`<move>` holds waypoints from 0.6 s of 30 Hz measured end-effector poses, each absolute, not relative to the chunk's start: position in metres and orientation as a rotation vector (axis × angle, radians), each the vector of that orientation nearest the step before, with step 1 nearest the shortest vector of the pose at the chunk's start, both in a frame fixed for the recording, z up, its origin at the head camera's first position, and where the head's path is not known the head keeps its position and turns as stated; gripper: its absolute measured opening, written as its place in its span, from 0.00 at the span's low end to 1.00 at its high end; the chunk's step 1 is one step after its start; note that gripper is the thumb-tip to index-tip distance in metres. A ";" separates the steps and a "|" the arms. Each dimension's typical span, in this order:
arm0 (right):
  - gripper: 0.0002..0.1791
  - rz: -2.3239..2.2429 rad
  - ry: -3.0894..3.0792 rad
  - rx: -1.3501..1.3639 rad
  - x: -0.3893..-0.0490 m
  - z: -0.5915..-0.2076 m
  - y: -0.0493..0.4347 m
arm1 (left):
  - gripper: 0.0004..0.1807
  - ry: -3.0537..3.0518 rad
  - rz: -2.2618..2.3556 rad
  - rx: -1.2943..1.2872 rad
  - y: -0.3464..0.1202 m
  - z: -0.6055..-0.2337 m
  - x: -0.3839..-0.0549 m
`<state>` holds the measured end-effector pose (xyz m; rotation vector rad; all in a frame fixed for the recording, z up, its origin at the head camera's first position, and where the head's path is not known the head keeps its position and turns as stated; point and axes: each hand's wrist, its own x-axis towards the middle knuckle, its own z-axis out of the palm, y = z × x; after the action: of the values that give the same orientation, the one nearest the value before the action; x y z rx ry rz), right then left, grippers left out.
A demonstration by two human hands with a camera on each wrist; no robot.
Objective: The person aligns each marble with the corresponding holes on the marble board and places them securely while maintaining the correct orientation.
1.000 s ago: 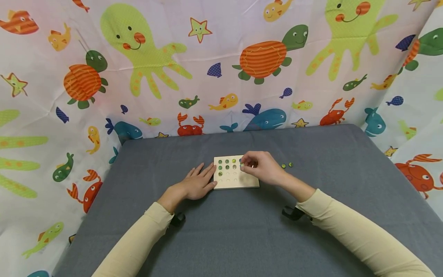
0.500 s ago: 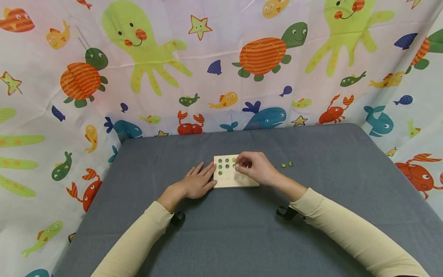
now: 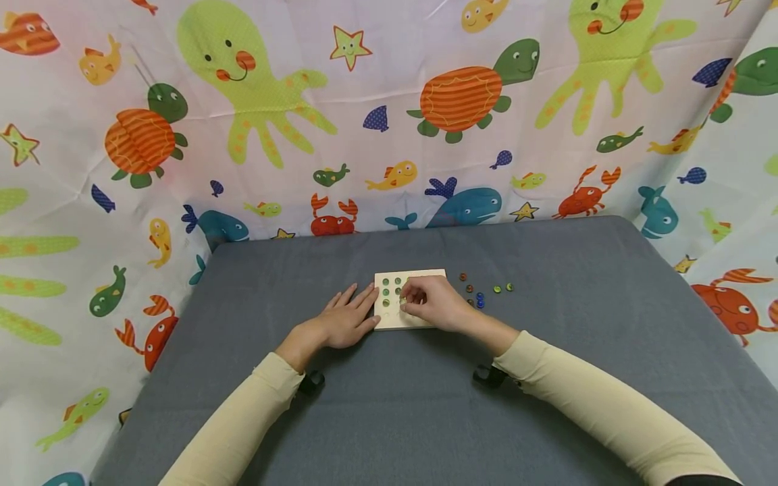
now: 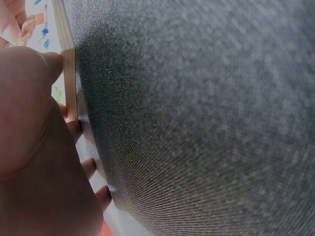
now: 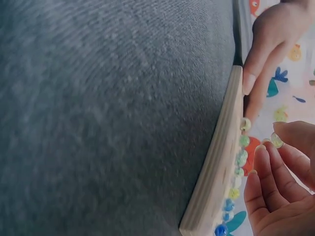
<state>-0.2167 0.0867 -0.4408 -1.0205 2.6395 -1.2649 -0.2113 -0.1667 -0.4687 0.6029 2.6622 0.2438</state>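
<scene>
A pale wooden board (image 3: 395,322) with rows of round hollows lies on the grey cloth. Several green glass marbles (image 3: 385,292) sit in its left hollows, and the right wrist view shows a row of clear, yellow and blue marbles (image 5: 234,193) along the board. My right hand (image 3: 439,302) is over the board's middle, thumb and fingers pinching a clear yellowish marble (image 5: 277,140). Flat on the cloth, my left hand (image 3: 344,324) spreads its straight fingers, with thumb and fingertips at the board's left edge. My right hand hides part of the hollows.
Right of the board lie loose marbles: several brown ones (image 3: 470,288), blue ones (image 3: 480,296) and two yellow-green ones (image 3: 509,287). A curtain (image 3: 389,101) printed with sea animals hangs behind the table (image 3: 389,418) and at both sides.
My right hand has moved left across the board to its middle with a marble pinched. Brown and blue marbles it had covered now show. The left hand stays in place.
</scene>
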 end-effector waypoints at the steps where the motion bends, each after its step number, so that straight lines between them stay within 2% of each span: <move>1: 0.06 -1.258 2.637 -1.026 -0.217 -0.441 0.085 | 0.39 2.663 0.248 0.605 -0.167 -0.469 -0.212; 18: 0.06 -1.198 2.555 -1.048 -0.219 -0.446 0.070 | 0.39 2.659 0.247 0.612 -0.166 -0.467 -0.212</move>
<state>-0.2188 0.0700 -0.4458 -1.0479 2.5552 -1.1979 -0.2116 -0.1660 -0.4673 0.6124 2.6585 0.2474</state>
